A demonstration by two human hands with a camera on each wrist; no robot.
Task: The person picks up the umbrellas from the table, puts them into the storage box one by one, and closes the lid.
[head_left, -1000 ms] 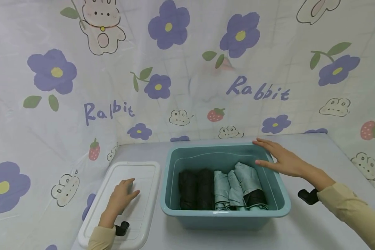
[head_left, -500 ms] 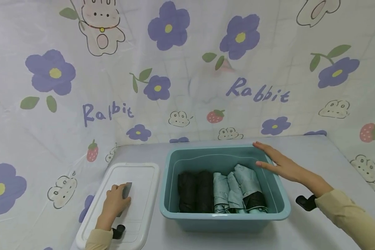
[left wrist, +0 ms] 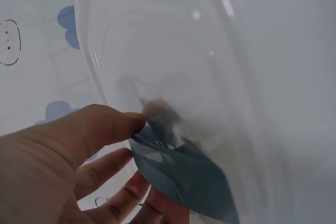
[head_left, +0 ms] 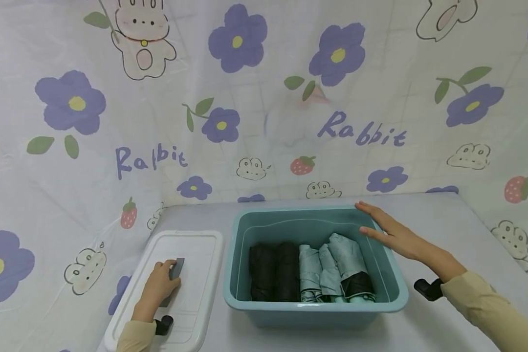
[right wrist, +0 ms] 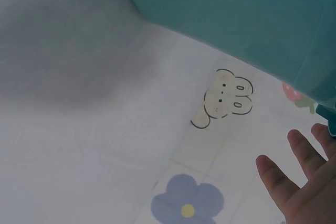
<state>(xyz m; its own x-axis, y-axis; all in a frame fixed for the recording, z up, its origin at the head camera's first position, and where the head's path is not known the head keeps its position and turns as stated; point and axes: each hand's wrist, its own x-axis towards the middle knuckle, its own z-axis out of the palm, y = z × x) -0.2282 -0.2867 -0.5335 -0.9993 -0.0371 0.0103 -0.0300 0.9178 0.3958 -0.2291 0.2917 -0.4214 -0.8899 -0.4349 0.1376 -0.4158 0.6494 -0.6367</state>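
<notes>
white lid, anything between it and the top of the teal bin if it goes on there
The white lid lies left of the teal bin, with the left hand gripping its grey handle. The right hand lies flat on the bin's right rim, which the lid would cover.

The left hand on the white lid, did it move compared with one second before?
Yes. The left hand has drawn back along the white lid, toward the person, and now grips a small grey piece.
</notes>
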